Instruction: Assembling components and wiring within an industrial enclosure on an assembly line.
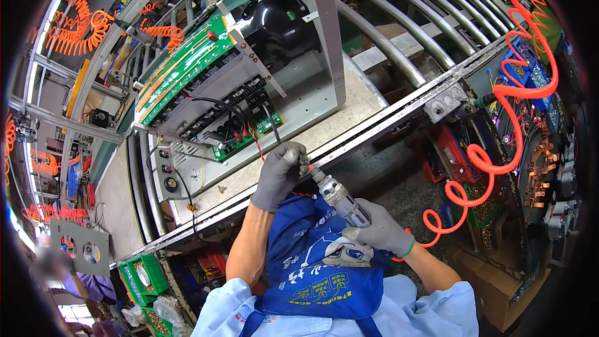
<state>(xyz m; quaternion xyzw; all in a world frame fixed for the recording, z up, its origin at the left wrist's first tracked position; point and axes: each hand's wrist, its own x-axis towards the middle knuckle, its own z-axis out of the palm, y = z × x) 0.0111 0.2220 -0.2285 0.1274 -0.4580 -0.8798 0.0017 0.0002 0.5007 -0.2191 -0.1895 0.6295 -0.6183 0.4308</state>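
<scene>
My right hand (380, 231), in a grey glove, grips the body of a silver air screwdriver (343, 203) that points up and to the left. My left hand (282, 176), also gloved in grey, has its fingers closed at the screwdriver's tip; what they pinch is too small to make out. A dark cable (272, 126) runs from the circuit boards down to the left hand. Just beyond my hands stands an open grey metal chassis (306, 103). It carries a large green circuit board (193, 65), a smaller green board (234, 146) and rounded black parts (281, 22).
An orange coiled air hose (477, 156) hangs down the right side. Steel rollers (387, 40) lie beyond the chassis, behind a metal rail (362, 140). Green bins (145, 274) stand at lower left, red bins (452, 156) at right. Another person (93, 284) is at far left.
</scene>
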